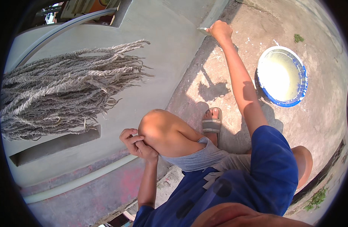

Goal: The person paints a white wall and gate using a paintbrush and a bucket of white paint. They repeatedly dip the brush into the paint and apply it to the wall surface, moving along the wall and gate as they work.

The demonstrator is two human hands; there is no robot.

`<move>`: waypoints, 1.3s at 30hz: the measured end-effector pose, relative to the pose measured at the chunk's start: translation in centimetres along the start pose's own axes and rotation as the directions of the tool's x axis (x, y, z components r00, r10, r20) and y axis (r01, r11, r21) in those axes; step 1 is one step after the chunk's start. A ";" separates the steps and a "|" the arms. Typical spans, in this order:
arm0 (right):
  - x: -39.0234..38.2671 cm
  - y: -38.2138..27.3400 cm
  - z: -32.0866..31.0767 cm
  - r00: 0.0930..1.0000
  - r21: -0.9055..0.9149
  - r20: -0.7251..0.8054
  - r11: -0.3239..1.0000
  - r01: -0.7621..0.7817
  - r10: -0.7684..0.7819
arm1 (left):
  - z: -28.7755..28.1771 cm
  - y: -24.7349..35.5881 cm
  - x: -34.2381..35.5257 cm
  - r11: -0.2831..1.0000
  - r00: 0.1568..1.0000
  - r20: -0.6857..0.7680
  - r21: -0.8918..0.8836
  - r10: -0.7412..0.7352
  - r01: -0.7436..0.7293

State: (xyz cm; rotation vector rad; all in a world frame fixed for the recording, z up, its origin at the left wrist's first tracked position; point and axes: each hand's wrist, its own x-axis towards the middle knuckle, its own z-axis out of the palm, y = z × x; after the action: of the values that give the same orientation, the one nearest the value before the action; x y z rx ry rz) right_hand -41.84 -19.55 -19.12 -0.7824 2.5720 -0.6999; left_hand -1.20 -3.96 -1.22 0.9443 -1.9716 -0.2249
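Observation:
My right hand [220, 32] reaches far forward, closed around a small flat tool [204, 31]. Only its pale grey end shows, at the foot of the grey wall [170, 41]; whether it is a brush or a scraper I cannot tell. Beside my bent knee, my left hand [140, 145] has its fingers curled in, with nothing visible in them. To the right of my right forearm stands a blue-and-white bucket [303, 89] holding whitish liquid [277, 77], bright in the sun.
A grey string mop head [64, 90] hangs in front of the wall at left. A pale pipe [83, 179] runs low along the wall, and a curved hose [68, 24] crosses above. My sandalled foot [211, 123] rests on the spattered concrete floor [253, 49]. Small weeds [298, 38] grow there.

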 end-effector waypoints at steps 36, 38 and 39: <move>0.6 4.7 6.3 0.999 0.325 -0.010 0.945 0.042 -0.040 | 0.3 -0.5 -0.1 0.997 0.999 -0.035 -0.073 -0.041 0.038; 0.1 4.2 5.2 1.000 0.236 -0.008 0.972 0.004 -0.002 | 0.4 -0.6 0.0 0.996 0.999 -0.027 -0.080 -0.038 0.036; -0.1 3.2 3.9 0.995 0.335 -0.066 0.937 0.096 -0.079 | 0.6 -0.7 0.0 0.996 0.999 -0.020 -0.081 -0.036 0.034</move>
State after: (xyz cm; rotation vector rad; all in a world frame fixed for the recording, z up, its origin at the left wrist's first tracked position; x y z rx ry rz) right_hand -41.27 -18.52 -24.04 -0.7741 2.3758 -1.1667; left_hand -1.28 -4.58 -1.88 0.9264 -1.9133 -0.3108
